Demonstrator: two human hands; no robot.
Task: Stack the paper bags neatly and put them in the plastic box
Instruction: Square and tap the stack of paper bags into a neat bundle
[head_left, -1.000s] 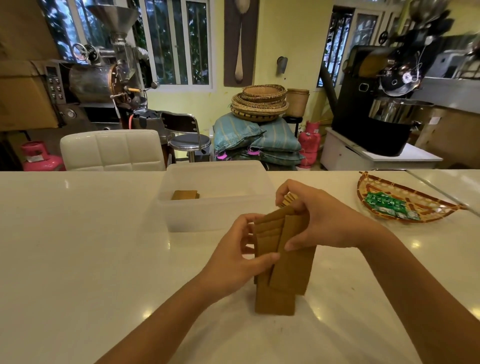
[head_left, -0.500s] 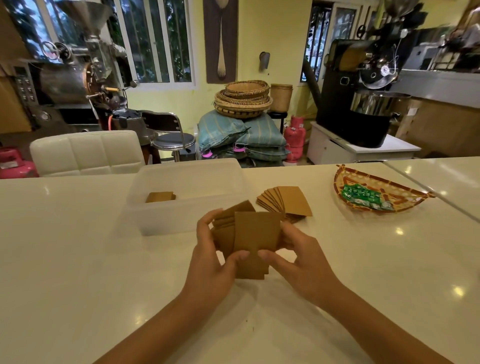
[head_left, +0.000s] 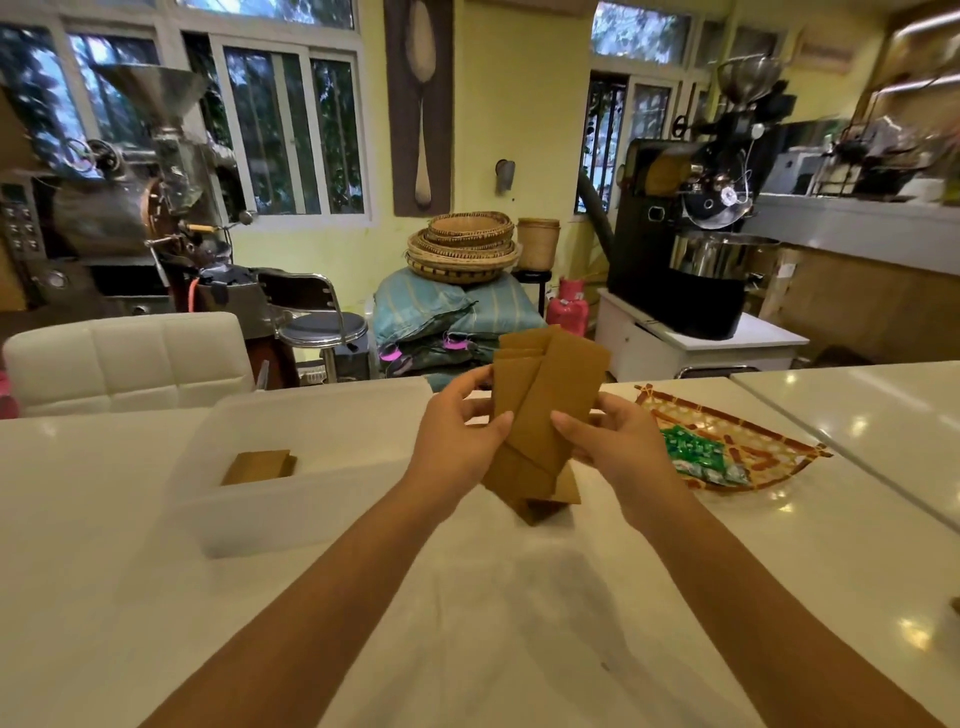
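Both hands hold a loose bunch of brown paper bags (head_left: 545, 410) upright above the white table, fanned unevenly, with corners sticking out at top and bottom. My left hand (head_left: 457, 441) grips the bunch's left side, thumb in front. My right hand (head_left: 618, 441) pinches its right side. The translucent plastic box (head_left: 280, 509) stands to the left of my hands, and a small flat stack of brown bags (head_left: 258, 466) lies inside it at its left end. The bunch hides the table behind it.
A woven tray (head_left: 769, 452) with green packets (head_left: 696, 457) sits on the table to the right. A second white tabletop (head_left: 872, 415) adjoins at far right. A white padded chair (head_left: 124, 358) stands behind the table at left.
My hands have lifted the bunch of bags higher off the table and tilted it upright. The fanned pile of bags seen on the table earlier is now hidden behind the bunch.
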